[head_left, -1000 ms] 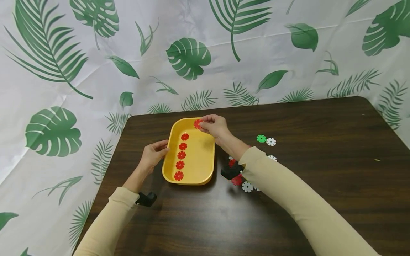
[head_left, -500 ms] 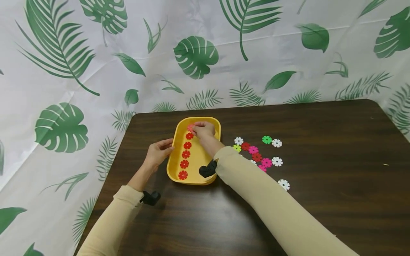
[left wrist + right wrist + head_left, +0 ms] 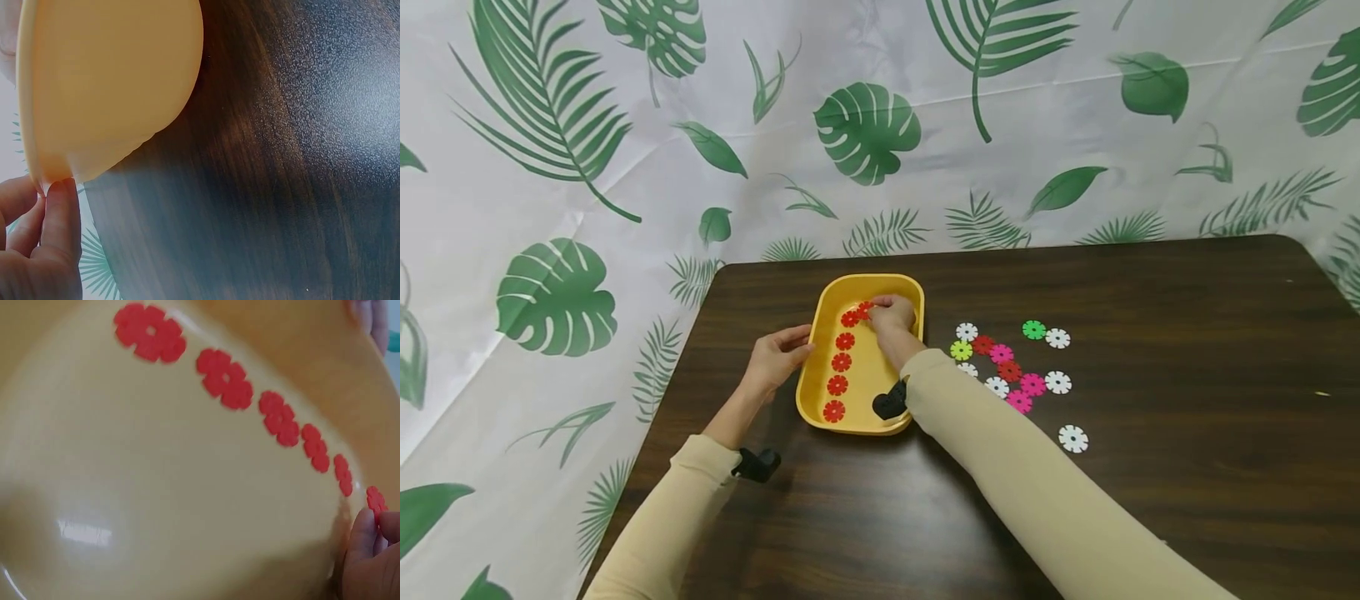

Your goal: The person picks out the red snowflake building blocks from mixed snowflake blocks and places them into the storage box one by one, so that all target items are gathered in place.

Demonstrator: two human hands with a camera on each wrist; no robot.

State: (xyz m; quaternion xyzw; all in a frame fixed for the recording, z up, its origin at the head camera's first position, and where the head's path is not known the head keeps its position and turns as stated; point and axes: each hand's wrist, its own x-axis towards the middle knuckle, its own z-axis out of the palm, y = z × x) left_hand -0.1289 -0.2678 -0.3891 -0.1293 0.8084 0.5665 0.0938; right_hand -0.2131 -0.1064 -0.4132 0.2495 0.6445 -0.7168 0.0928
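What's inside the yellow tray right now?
Five red discs lie in a row in the yellow tray; the right grip pinches a sixth disc there. The grip covers part of that disc.

Leaf-print backdrop (image 3: pixel 760 175); dark wood-grain table (image 3: pixel 1187 417).
Backdrop white with green monstera leaves (image 3: pixel 880 142) and palm fronds (image 3: pixel 553 108), behind table; on table, loose notched discs (image 3: pixel 1032 384): white, pink, green, yellow.
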